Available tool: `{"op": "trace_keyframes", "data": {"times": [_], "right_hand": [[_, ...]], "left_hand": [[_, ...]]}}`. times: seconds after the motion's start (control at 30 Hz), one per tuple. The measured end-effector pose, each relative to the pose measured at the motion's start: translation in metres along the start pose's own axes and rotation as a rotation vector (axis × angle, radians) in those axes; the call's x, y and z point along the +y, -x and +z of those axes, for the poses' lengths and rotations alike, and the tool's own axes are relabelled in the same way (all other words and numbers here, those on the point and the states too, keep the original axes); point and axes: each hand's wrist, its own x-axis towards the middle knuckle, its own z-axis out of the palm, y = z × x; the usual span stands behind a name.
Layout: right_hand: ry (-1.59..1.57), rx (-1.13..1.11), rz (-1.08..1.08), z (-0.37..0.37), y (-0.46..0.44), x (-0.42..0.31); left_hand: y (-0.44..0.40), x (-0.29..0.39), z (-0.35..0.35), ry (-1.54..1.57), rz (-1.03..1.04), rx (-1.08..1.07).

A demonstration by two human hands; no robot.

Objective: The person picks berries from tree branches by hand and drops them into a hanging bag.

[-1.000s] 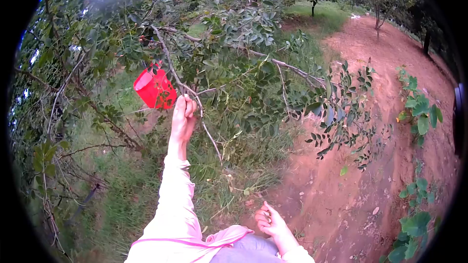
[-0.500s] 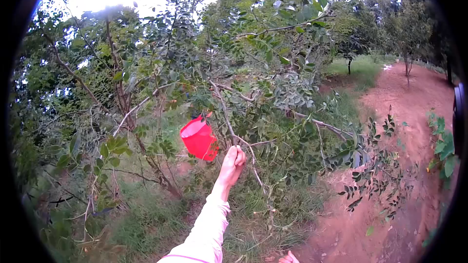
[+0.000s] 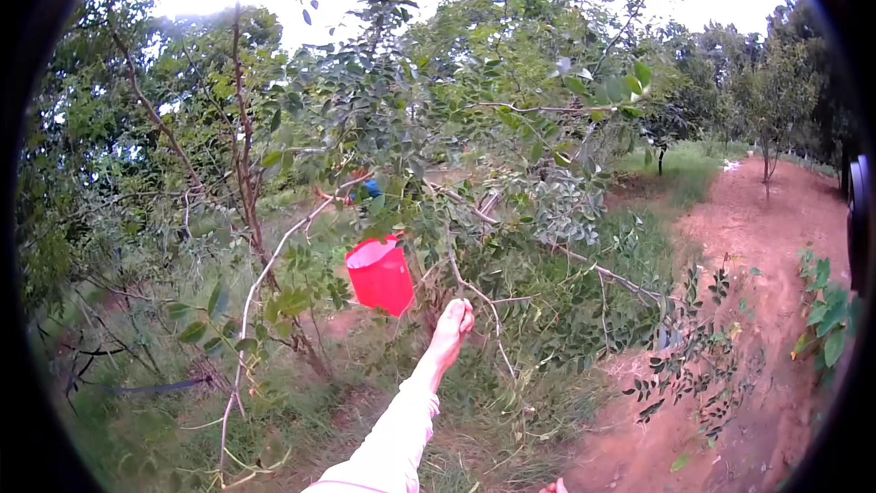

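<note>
My left hand [image 3: 451, 321] is stretched forward with its fingers closed round a thin branch [image 3: 494, 309] of the leafy bush. Just beyond it, to the left, a red container [image 3: 380, 277] hangs among the branches. Only the fingertips of my right hand [image 3: 553, 487] show at the bottom edge; what they hold, if anything, is hidden. A pale sleeve covers my left arm.
A long bare branch [image 3: 245, 333] curves down on the left. Leafy twigs [image 3: 698, 374] hang over the reddish dirt path [image 3: 744, 210] at right. Something blue [image 3: 366, 190] shows behind the leaves. A vine [image 3: 829, 315] grows at the right edge.
The view has tilted up, bringing sky into sight. My left hand stays on the branch and appears further right and lower. My right hand has dropped almost out of view.
</note>
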Motion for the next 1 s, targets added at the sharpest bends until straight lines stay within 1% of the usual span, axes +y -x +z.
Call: {"op": "trace_keyframes", "data": {"times": [0.1, 0.2, 0.27, 0.3, 0.37, 0.57, 0.63, 0.7, 0.8, 0.9, 0.93, 1.0], "right_hand": [[0.07, 0.028, -0.027, 0.018, 0.018, -0.015], [0.114, 0.085, -0.043, 0.031, 0.026, -0.013], [0.168, 0.104, -0.036, 0.018, 0.019, -0.01], [0.128, 0.041, -0.002, 0.009, 0.012, -0.005], [0.194, 0.013, -0.018, -0.01, 0.002, 0.003], [0.316, -0.033, 0.028, -0.006, 0.005, 0.035], [0.358, -0.034, 0.02, -0.022, 0.002, 0.04], [0.386, -0.049, 0.019, -0.042, 0.0, 0.048], [0.357, 0.004, 0.05, -0.054, -0.012, 0.053], [0.354, -0.004, 0.058, -0.034, -0.009, 0.053], [0.354, -0.001, 0.052, -0.027, -0.007, 0.052], [0.373, -0.005, 0.037, -0.022, -0.005, 0.056]], "left_hand": [[0.003, 0.011, 0.009, -0.051, -0.024, 0.036], [0.003, 0.013, 0.011, -0.054, -0.031, 0.047], [0.003, 0.009, 0.009, -0.038, -0.028, 0.036], [0.003, 0.007, 0.009, -0.039, -0.02, 0.032], [0.004, 0.004, 0.007, -0.045, -0.005, 0.022], [-0.002, 0.003, 0.012, -0.036, 0.033, 0.004], [-0.01, 0.003, 0.017, -0.035, 0.051, -0.023], [-0.013, 0.006, 0.029, -0.004, 0.044, 0.004], [-0.039, 0.026, 0.051, 0.039, 0.039, 0.007], [-0.093, 0.058, 0.073, 0.143, 0.029, -0.002], [-0.111, 0.072, 0.083, 0.176, 0.004, 0.028], [-0.141, 0.09, 0.091, 0.193, -0.015, 0.032]]}}
